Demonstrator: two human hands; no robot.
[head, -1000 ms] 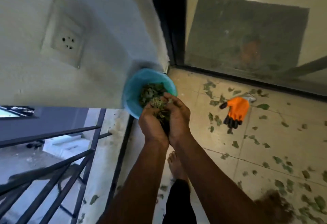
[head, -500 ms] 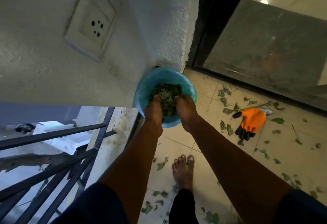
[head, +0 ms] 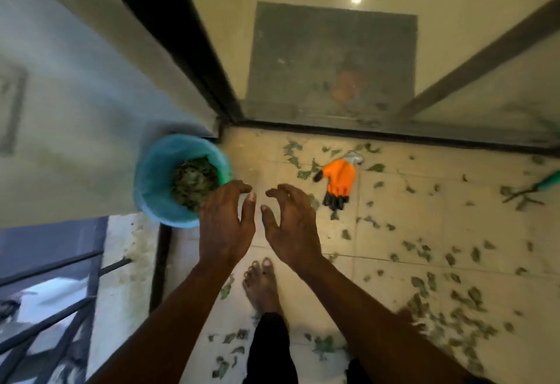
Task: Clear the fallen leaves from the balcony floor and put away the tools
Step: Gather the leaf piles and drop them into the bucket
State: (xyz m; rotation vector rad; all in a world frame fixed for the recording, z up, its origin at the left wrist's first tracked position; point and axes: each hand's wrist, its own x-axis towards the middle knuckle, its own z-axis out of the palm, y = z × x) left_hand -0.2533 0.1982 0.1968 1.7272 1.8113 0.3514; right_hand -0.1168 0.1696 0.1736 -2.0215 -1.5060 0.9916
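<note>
The blue bucket (head: 153,180) stands in the corner of the balcony floor (head: 424,217) against the wall, partly filled with a heap of gathered leaves (head: 194,182). The left hand (head: 225,227) hovers at the bucket's near right rim, its fingers (head: 241,187) overlapping the rim in this view; whether they touch it cannot be told. The right hand (head: 292,227) is just beside the left, over bare tile and apart from the bucket. Both hands are palm down with fingers loosely bent and spread, released, holding nothing, the thumbs pointing toward each other with a gap between them. More fallen leaves (head: 419,283) lie scattered across the floor, thickest to the right. An orange glove (head: 338,179) with black tips lies flat on the tiles beyond the right hand, and a green-handled tool (head: 545,183) shows at the right edge. A bare foot (head: 260,285) stands below the hands.
</note>
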